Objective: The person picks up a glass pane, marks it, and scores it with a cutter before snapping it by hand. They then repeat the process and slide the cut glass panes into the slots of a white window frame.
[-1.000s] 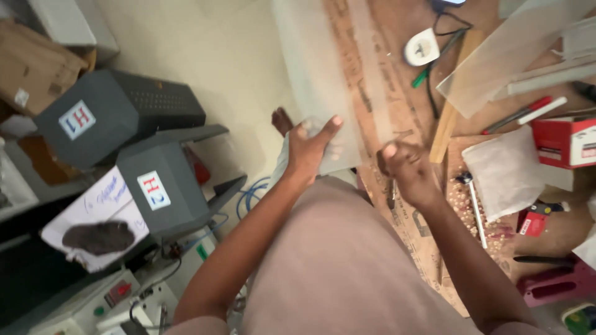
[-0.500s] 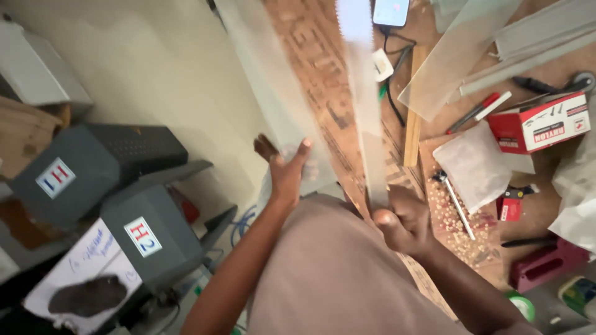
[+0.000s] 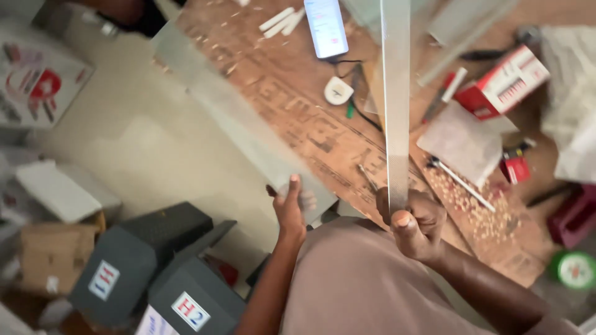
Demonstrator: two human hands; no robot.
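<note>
Holding two long frosted translucent strips, the person stands over a cluttered wooden workbench [image 3: 298, 105]. The left strip [image 3: 236, 118] runs from the left hand [image 3: 290, 208] up and away to the left, over the bench's edge and the pale floor; its far end blurs out near the top of the view. The right strip [image 3: 396, 93] rises straight up from the right hand [image 3: 417, 223] and is cut off by the top edge of the view. Both are see-through, so their outlines are hard to trace against the wood.

Left hand: fingers raised and pressed flat against the strip's near end, some showing dimly through it, thumb on the near side. Right hand: curled into a fist around the strip's lower end, thumb tip on top.

Beyond the right hand lie a white phone [image 3: 325, 26], a small white oval gadget [image 3: 338, 92], a red and white box [image 3: 503, 80] and a clear plastic bag [image 3: 462, 141]. Wood shavings are scattered just right of it. Below the left hand stand two dark grey labelled boxes [image 3: 139, 263]. The person's brown shirt hides the bench's near edge.
</note>
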